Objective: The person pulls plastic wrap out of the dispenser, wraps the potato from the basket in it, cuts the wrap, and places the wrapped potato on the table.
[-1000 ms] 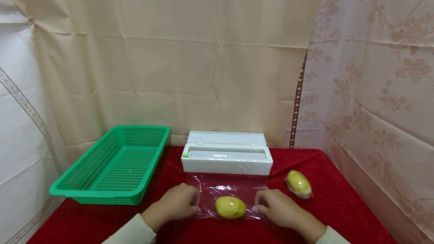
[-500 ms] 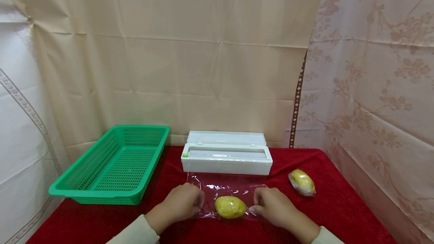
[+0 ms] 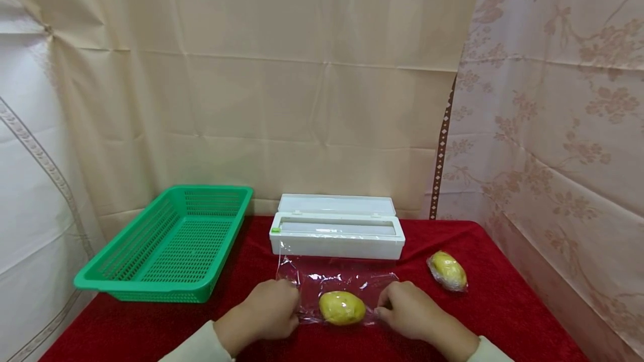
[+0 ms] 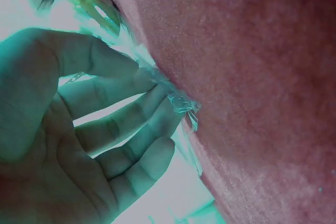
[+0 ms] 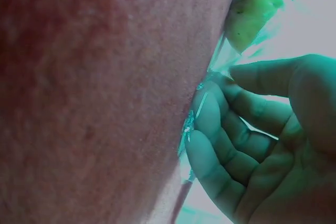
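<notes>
A yellow potato (image 3: 342, 308) lies on a sheet of clear cling film (image 3: 329, 281), near its front edge. The film runs back to a white dispenser box (image 3: 337, 242). At the potato's left, my left hand (image 3: 271, 307) pinches the film's edge between thumb and forefinger; the left wrist view shows bunched film (image 4: 181, 103) at the other fingertips. On the other side, my right hand (image 3: 410, 309) pinches the film, its fingers curled in the right wrist view, where the potato (image 5: 252, 17) shows beyond the thumb. Neither hand touches the potato.
A second potato (image 3: 448, 271), wrapped in film, sits to the right on the red cloth (image 3: 503, 317). To the left stands a green plastic basket (image 3: 221, 264). The dispenser's lid (image 3: 337, 205) is raised at the back, before a beige curtain (image 3: 251, 99).
My left hand has shifted slightly and turned knuckles-up over the film's edge. The film by the box has pulled up at its left side. The wrapped potato has rocked a little to the right.
</notes>
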A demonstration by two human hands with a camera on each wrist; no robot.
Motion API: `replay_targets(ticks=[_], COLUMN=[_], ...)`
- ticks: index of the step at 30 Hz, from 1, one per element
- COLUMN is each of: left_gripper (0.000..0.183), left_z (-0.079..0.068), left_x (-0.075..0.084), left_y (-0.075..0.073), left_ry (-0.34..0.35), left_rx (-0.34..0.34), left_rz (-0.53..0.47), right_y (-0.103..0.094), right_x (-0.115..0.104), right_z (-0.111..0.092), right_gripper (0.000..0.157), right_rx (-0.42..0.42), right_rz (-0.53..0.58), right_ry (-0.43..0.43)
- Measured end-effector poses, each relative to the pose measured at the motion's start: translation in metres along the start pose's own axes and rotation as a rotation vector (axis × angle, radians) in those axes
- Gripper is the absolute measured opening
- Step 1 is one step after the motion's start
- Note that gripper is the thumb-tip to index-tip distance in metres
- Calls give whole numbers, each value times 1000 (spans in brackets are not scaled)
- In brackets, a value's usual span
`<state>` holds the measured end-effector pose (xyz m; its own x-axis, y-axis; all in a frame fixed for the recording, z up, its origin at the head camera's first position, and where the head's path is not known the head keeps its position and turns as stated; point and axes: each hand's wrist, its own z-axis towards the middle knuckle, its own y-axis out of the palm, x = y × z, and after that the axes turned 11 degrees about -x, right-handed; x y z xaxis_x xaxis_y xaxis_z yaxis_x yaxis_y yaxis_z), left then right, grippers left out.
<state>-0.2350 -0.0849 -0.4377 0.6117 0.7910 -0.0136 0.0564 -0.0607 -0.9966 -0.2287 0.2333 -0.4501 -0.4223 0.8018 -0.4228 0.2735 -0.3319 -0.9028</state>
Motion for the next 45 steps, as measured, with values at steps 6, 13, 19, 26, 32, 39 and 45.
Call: replay_targets(ticks=[6,13,19,26,32,39,45], left_gripper=[27,28,18,12,18,32,33], left_z=[-9,-14,-18,-23,-28,-37,-36], left_x=[-1,-3,-2,-3,-3,0,15], left_y=[3,2,5,10,8,-3,-10], left_ry=[38,48,55,65,61,22,77], left_rx=[-32,-67,-19,15,24,55,194], left_rz=[38,41,32,32,53,-86,59], right_y=[-2,-1,0,2,0,-1,-1], right_x=[-2,-4,-4,-5,-4,-5,-16], right_z=[-6,-12,-16,-21,-25,-29,-32], right_gripper=[9,13,16,16,17,21,25], right_rx=[-50,-47,-18,12,12,88,143], right_rz=[-11,-29,-22,-7,17,83,35], right_ry=[-2,5,-31,-49,-45,-51,-186])
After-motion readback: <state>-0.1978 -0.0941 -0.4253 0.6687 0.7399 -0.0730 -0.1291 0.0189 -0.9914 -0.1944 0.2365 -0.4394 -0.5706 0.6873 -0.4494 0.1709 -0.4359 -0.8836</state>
